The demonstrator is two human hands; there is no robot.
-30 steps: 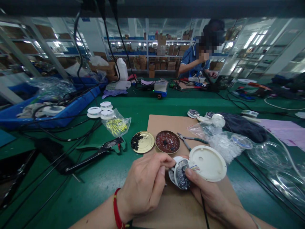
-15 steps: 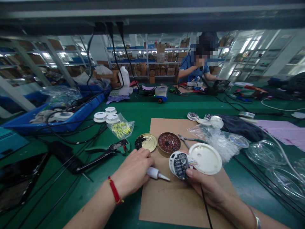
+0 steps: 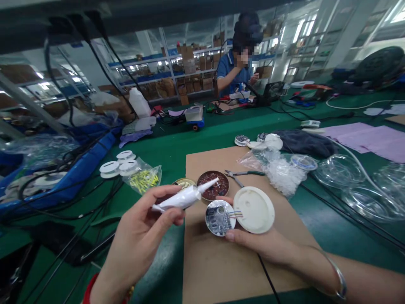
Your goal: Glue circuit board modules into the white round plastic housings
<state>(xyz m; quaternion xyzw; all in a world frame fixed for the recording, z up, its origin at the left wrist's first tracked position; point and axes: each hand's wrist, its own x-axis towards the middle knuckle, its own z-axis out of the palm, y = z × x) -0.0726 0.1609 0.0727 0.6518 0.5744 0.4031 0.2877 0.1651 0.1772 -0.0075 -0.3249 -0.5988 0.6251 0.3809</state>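
Observation:
My left hand [image 3: 142, 228] holds a white tube [image 3: 182, 199] between thumb and fingers, its pointed nozzle up and to the right. In my right hand [image 3: 259, 245] is a round circuit board assembly [image 3: 220, 218], gripped at its edge with the board facing up. Thin coloured wires join it to a white round cover [image 3: 254, 210], which lies against the same hand. Behind the nozzle sits a round tin [image 3: 213, 185] with dark red contents. A gold lid [image 3: 186, 183] is partly hidden by the tube. Brown cardboard [image 3: 209, 261] lies beneath both hands.
Cutting pliers [image 3: 247, 172] lie beyond the white cover. A bag of clear plastic pieces [image 3: 284, 175] is at the right. Yellow pieces in a bag [image 3: 144, 177] and white discs [image 3: 109, 169] are at the left, near a blue bin [image 3: 82, 173]. A person [image 3: 236, 69] sits across the table.
My left hand has lifted the tube and turned its nozzle upward. The board assembly is tilted flatter towards the camera. The view has shifted and tilted; the person across has lowered a hand.

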